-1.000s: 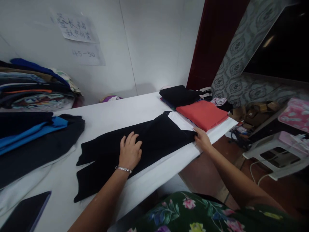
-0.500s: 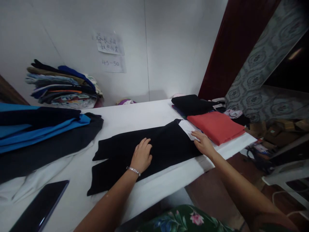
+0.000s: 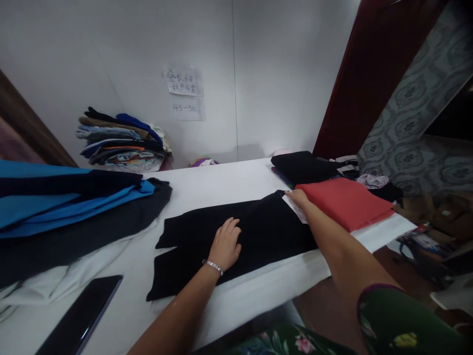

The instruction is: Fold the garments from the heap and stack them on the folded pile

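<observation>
A pair of black trousers (image 3: pixel 258 222) lies flat on the white-covered table (image 3: pixel 221 182), legs to the left and waist to the right. My left hand (image 3: pixel 226 242), a bracelet at its wrist, rests flat on the middle of the trousers with its fingers stretched out. At the far corner of the waist, my right hand (image 3: pixel 297 198) has its fingers pressed together on the trousers' edge; the fingertips are partly hidden. A white piece (image 3: pixel 295 209), paper or lining, shows at the waist beneath that hand.
Folded red cloth (image 3: pixel 343 202) and folded black clothes (image 3: pixel 305 166) sit at right. Blue (image 3: pixel 77 207) and dark grey garments (image 3: pixel 111 234) lie at left, with a phone-like black device (image 3: pixel 83 313) in front. A clothes stack (image 3: pixel 121 140) stands behind. Paper notes (image 3: pixel 185 93) hang on the wall.
My right hand has moved from the middle of the waist edge to its far corner. My left hand stays on the trousers. The view has turned slightly left.
</observation>
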A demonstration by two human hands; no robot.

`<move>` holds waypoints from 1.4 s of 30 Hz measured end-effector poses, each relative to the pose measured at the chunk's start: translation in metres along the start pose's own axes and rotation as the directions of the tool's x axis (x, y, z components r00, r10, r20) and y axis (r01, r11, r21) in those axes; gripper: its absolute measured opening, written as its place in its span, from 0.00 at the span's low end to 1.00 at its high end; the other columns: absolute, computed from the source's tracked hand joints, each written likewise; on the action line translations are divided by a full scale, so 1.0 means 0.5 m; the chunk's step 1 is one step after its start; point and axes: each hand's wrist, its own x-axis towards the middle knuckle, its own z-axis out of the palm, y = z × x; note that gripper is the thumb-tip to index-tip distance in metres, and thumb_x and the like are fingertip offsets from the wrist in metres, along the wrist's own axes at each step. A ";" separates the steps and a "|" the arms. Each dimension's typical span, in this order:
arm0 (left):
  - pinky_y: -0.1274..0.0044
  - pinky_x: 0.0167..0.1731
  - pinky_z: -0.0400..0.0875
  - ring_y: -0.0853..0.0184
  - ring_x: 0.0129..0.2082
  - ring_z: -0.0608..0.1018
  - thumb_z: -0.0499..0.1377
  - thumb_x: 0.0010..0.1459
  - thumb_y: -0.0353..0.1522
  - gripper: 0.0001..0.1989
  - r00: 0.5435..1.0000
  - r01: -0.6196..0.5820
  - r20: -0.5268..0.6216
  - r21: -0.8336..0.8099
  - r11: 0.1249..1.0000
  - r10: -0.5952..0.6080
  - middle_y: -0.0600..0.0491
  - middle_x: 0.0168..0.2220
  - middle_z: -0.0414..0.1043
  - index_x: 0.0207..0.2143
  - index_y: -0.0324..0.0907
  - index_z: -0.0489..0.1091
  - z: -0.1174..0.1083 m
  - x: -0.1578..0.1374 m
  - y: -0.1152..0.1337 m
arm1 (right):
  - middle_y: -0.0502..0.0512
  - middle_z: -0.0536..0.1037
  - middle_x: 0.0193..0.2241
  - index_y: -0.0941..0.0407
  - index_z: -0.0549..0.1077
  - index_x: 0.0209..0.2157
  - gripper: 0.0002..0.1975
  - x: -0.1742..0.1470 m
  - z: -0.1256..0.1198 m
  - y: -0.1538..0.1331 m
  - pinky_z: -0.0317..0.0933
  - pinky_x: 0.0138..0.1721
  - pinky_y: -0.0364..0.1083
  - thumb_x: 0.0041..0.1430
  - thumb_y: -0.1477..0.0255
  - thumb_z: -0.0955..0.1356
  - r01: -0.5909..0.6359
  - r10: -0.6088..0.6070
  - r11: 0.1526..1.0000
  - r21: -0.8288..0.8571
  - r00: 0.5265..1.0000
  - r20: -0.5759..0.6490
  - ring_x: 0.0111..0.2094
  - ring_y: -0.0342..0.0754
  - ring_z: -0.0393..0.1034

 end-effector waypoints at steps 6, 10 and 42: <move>0.62 0.58 0.58 0.57 0.64 0.57 0.55 0.45 0.21 0.18 0.999 -0.008 0.040 -0.059 0.998 0.010 0.47 0.58 0.63 0.40 0.43 0.66 -0.002 0.001 0.002 | 0.66 0.79 0.39 0.60 0.75 0.44 0.21 -0.023 0.021 0.017 0.64 0.40 0.51 0.59 0.60 0.61 -0.020 0.012 0.993 -0.119 0.997 -0.074 0.42 0.59 0.74; 0.62 0.58 0.59 0.58 0.63 0.57 0.55 0.45 0.21 0.18 0.999 0.010 0.039 -0.079 0.997 -0.007 0.47 0.58 0.63 0.40 0.44 0.66 -0.001 0.001 0.001 | 0.70 0.75 0.48 0.61 0.72 0.50 0.23 -0.027 0.015 -0.004 0.62 0.47 0.56 0.59 0.62 0.62 0.046 -0.070 0.980 -0.193 0.990 -0.121 0.50 0.63 0.69; 0.67 0.51 0.62 0.54 0.53 0.70 0.53 0.60 0.41 0.18 0.856 0.346 0.299 0.276 0.897 -0.422 0.43 0.50 0.72 0.46 0.42 0.72 -0.056 0.184 -0.176 | 0.57 0.67 0.58 0.53 0.65 0.58 0.24 -0.069 0.108 -0.020 0.44 0.61 0.62 0.61 0.64 0.60 0.774 -0.762 0.634 0.001 0.624 0.170 0.64 0.55 0.50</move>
